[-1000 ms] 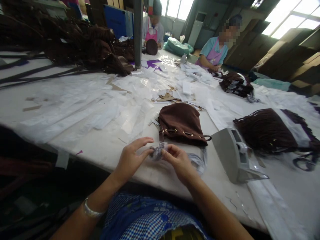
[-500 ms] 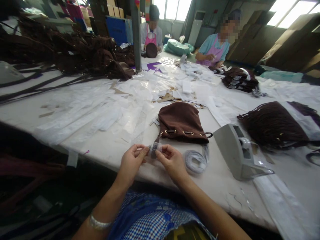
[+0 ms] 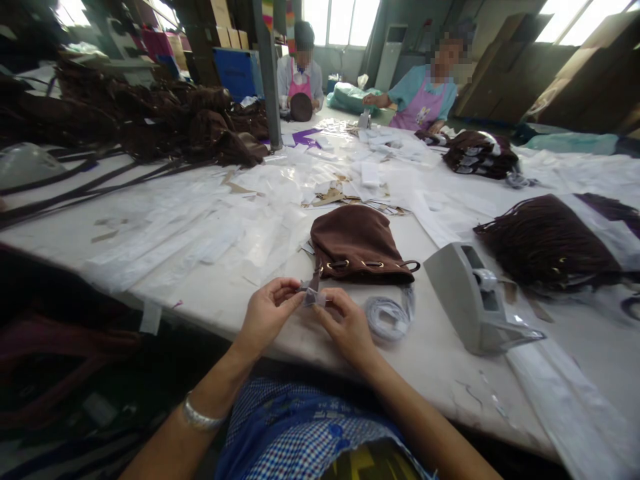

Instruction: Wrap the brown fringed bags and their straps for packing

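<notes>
Since the frame a second ago, left hand (image 3: 270, 312) fingers have curled in at the plastic wrap (image 3: 313, 297). Left and right hand (image 3: 348, 325) both pinch narrowly at this wrap, around a dark strap (image 3: 317, 279). Strap's long axis runs away to the near-left corner of the brown drawstring bag (image 3: 356, 241), flat on the bench (image 3: 297, 335) beyond; right hand nearer bag.

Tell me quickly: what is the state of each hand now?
Left hand: closed, pinching clear plastic at the dark strap.
Right hand: closed, pinching the same plastic.
</notes>
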A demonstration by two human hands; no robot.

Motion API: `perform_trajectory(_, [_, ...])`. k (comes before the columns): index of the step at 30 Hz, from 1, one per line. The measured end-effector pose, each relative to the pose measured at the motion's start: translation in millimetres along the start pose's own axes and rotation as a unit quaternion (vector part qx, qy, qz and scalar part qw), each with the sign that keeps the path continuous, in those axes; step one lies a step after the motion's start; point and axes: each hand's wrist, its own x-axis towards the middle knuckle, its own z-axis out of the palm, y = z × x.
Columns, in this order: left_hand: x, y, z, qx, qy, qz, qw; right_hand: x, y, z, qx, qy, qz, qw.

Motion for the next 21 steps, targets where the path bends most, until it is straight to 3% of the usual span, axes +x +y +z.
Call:
perform_trajectory(5, [2.9, 0.8, -8.1, 0.090, -0.052, 0.021, 0.994, -2.6, 3.5, 0.6, 0.013, -0.012, -0.004, 1.000])
perform_trajectory(8, [3.6, 3.5, -8.8, 0.097, -0.066, 0.014, 0.993, -3.4, 8.3, 2.0, 0.056, -0.013, 0.037, 0.998])
perform_trajectory(13, [-0.9, 3.0, -4.3, 0.086, -0.068, 0.029, 0.994, -0.1, 12.1, 2.0, 0.156, -0.011, 0.133, 0.979])
perform_trajectory(21, [-11.4, -10.5, -4.9, 0.122, -0.024, 0.064, 0.990, 7.5, 5.5, 2.9, 0.240, -0.023, 0.203, 0.949])
